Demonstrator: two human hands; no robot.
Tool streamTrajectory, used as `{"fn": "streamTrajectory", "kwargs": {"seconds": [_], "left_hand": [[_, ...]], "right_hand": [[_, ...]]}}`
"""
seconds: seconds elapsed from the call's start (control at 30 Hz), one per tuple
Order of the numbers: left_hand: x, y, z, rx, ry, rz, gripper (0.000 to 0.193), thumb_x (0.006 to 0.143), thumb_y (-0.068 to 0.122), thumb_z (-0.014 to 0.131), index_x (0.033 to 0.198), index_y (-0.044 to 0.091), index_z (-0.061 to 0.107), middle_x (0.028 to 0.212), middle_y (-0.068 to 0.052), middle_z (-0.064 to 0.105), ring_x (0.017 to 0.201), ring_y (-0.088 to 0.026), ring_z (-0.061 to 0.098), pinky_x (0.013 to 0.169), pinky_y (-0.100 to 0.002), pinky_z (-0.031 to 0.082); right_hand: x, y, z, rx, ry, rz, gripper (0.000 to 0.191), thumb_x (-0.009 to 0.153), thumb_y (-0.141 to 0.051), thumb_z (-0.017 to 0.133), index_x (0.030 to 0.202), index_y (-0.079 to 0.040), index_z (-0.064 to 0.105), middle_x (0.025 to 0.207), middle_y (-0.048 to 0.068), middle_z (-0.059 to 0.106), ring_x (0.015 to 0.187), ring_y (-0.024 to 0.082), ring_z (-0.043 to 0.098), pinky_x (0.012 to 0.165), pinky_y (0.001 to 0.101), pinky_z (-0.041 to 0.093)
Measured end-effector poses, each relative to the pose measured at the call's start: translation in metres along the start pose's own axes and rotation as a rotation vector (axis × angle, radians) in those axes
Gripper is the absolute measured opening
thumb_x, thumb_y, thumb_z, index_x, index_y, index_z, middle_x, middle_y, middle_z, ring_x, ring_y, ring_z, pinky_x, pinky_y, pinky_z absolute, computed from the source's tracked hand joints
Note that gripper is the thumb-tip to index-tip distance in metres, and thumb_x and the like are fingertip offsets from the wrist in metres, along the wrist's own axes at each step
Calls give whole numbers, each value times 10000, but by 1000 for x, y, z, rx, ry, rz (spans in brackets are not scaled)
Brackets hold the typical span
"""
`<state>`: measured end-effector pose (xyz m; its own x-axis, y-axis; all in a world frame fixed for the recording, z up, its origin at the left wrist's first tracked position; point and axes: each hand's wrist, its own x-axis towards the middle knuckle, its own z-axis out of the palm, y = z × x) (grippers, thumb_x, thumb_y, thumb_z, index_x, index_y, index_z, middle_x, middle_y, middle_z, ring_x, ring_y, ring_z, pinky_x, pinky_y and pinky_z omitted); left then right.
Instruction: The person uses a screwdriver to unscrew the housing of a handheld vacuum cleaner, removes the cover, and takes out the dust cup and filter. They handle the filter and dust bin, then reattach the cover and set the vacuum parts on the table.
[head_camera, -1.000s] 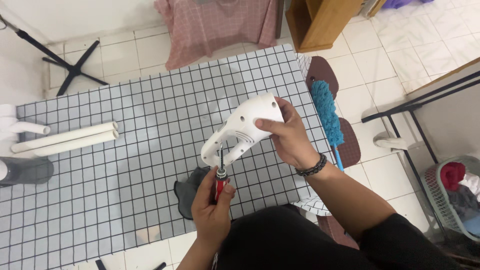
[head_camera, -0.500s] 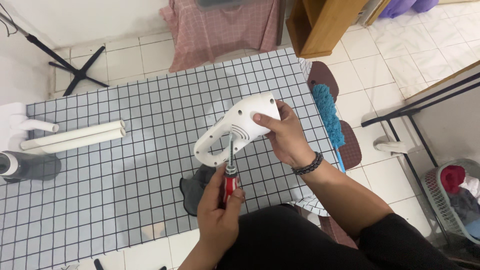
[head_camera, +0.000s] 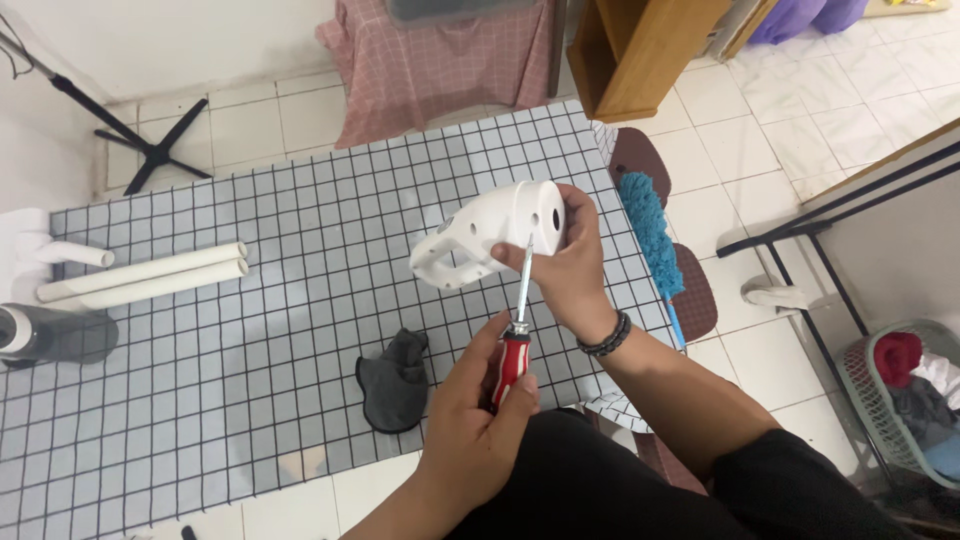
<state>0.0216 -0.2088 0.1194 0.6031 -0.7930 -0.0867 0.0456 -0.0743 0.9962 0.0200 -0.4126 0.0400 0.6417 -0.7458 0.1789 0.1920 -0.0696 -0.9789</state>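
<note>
Head view: right hand (head_camera: 570, 275) grips white plastic housing (head_camera: 495, 243), held up over the checked mat (head_camera: 250, 330) nr its right edge. Left hand (head_camera: 480, 420) clenched round red-handled screwdriver (head_camera: 515, 330), tip up at housing. Grey cloth (head_camera: 393, 380) on mat nr front edge; white tubes (head_camera: 145, 277) at left edge.

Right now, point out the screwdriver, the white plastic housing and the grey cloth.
screwdriver (head_camera: 510, 362): head view, on its red handle.
white plastic housing (head_camera: 490, 235): head view, on its curved side.
grey cloth (head_camera: 395, 385): head view, on its middle.
</note>
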Motion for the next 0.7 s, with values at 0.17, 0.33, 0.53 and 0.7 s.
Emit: {"fn": "streamTrajectory", "kwargs": {"seconds": [0.17,0.33,0.53,0.7], "left_hand": [[4,-5,3,2,-15,36,572,963,106,619,1498,-3,448,869,-47,675,742,-102,655,697,-257,556],[8,-8,4,-54,-30,13,558,965,100,614,1491,-8,459,869,-38,654,739,-98,638,697,-253,548],[16,-7,5,-22,-15,33,561,962,92,615,1490,-10,454,868,-38,659,741,-94,642,696,-247,551],[20,-7,6,-57,-7,-35,558,963,104,616,1488,2,456,896,-36,664,741,-88,650,685,-244,571]], "right_hand": [[5,-2,-12,-45,-38,-161,933,729,-137,953,1423,-20,341,1309,118,533,1232,209,622,1051,354,592],[7,-2,-16,-91,-60,-267,994,734,-137,972,1468,-43,309,1362,125,511,1279,222,604,1086,362,576],[8,-1,-16,-120,-54,-288,1057,700,-140,992,1490,-40,297,1385,135,498,1293,234,587,1094,371,568],[8,0,-15,-158,-51,-258,1062,691,-164,998,1477,-31,297,1383,138,505,1283,231,608,1073,361,591]]}}
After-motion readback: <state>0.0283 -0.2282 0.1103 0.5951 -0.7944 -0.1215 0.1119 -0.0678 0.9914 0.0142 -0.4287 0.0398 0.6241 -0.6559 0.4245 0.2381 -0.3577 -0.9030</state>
